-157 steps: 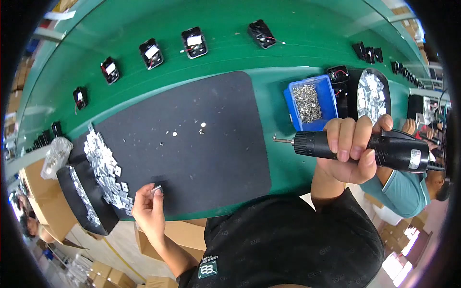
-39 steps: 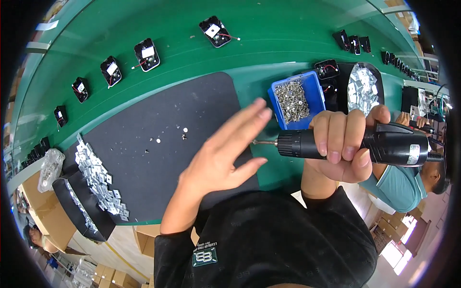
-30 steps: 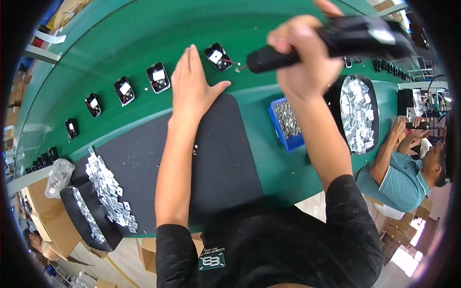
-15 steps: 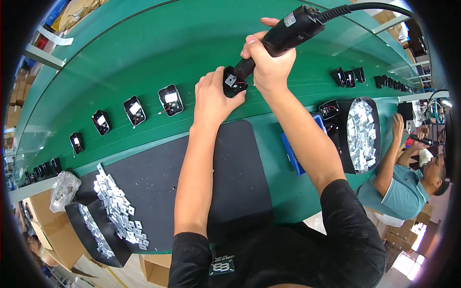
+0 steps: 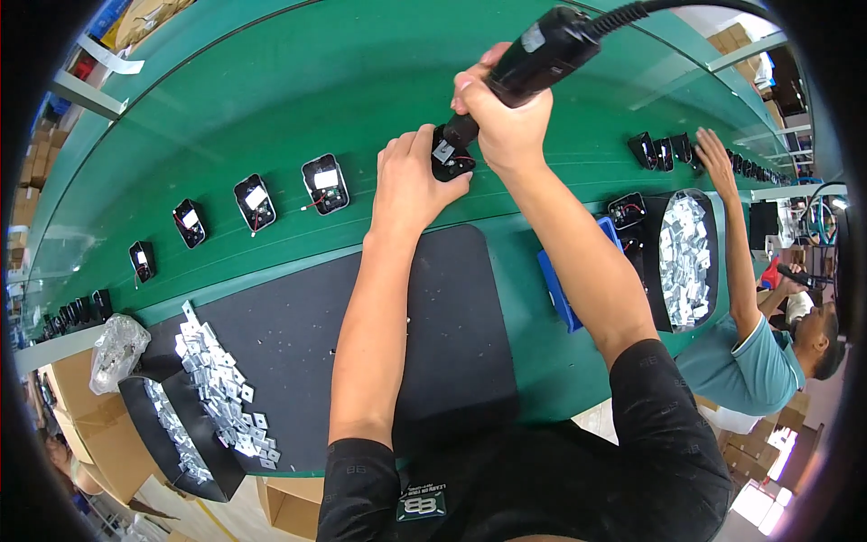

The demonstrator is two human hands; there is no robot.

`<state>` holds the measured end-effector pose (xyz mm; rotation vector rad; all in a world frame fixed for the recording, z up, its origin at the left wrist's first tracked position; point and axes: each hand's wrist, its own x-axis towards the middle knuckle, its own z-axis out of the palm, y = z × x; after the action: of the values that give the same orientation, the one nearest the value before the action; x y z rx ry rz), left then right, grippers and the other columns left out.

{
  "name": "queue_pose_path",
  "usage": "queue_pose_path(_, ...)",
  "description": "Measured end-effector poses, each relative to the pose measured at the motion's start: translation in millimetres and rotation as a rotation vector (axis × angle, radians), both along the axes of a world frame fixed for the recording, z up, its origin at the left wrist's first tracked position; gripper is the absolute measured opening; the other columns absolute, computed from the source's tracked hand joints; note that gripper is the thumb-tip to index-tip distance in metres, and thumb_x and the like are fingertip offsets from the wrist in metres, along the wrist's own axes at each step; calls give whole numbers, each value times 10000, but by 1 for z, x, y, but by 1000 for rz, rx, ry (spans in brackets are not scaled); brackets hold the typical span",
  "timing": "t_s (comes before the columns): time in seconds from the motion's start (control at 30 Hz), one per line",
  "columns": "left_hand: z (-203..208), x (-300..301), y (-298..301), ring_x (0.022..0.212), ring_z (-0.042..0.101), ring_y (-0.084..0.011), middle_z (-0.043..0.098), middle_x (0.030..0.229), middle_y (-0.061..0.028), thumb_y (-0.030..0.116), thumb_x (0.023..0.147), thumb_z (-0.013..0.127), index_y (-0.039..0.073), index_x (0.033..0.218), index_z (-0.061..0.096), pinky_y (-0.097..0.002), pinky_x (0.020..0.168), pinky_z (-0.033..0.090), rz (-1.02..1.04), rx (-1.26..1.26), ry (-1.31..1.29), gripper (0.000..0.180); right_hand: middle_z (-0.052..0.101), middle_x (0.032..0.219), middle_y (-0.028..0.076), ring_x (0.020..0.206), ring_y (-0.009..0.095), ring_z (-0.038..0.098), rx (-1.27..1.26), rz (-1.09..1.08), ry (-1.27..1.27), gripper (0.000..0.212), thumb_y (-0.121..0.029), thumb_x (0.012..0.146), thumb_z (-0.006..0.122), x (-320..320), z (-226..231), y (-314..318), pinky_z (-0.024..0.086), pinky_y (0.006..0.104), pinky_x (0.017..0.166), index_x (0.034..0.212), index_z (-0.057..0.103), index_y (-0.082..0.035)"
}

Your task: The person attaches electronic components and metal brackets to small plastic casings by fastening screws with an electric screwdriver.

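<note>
Cylindrical black plastic screwdriver (image 5: 544, 56), second ago clear of open black plastic casing (image 5: 459, 169) on green bench (image 5: 361, 99), now meets it (bit hidden): tool work likely underway. Right hand (image 5: 512, 116) grip clamped round screwdriver; left hand (image 5: 406, 182) clasps casing.

A long green workbench (image 5: 578, 375) spans the view, with grey metal bars (image 5: 86, 95) at its edges; cardboard cartons (image 5: 745, 459) stand stacked at lower right, white light (image 5: 759, 509) glaring below them; pale floor (image 5: 185, 508) bears a yellow line (image 5: 215, 520)
</note>
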<state>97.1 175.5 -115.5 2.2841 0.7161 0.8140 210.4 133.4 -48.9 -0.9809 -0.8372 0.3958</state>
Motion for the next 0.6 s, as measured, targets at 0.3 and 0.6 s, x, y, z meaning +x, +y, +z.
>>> queue_pose_path(0.3,2,-3,2,873,592,-350,626,885,-181,238,555,808,-22,1021,584,-442,828,441,12,8,-14,579,587,695,63,585,128,565,-10,-6,-26,277,88,730,621,-7,-10,5,473,277,563,945,491,-28)
queue_pose_path(0.6,-10,-12,-1,927,581,-360,619,980,-176,210,569,831,13,1145,545,-454,806,459,40,100,37,673,575,646,56,601,128,533,80,-180,-34,236,-46,748,630,-9,67,-24,443,279,617,967,562,5)
